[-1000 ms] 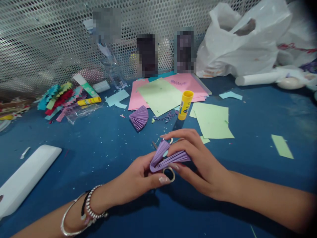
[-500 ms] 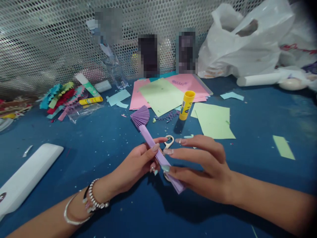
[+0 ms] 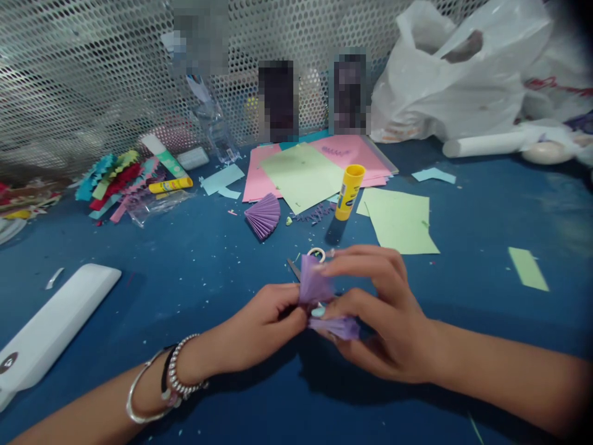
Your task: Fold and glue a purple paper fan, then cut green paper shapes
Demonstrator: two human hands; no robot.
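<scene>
Between my two hands is a purple pleated paper (image 3: 314,279), bent at its middle so that its two halves spread out to the right; part of it is blurred. My left hand (image 3: 271,318) pinches the paper at the fold. The thumb and fingers of my right hand (image 3: 382,303) are on the two halves. Behind the paper lies a pair of scissors (image 3: 316,254), mostly hidden, with one ring and a blade tip showing. Farther off sits a finished-looking purple paper fan (image 3: 262,216).
A yellow glue stick (image 3: 349,193) stands upright beside green paper (image 3: 401,220). Pink sheets (image 3: 259,173) lie behind. At left are a white long object (image 3: 60,327) and fringed coloured paper (image 3: 115,185). A white plastic bag (image 3: 458,80) stands back right, near a perforated metal panel (image 3: 115,68).
The purple strip was straight and flat-folded; now it is bent in the middle and its pleats fan open. My left hand's fingers have closed in at the bend.
</scene>
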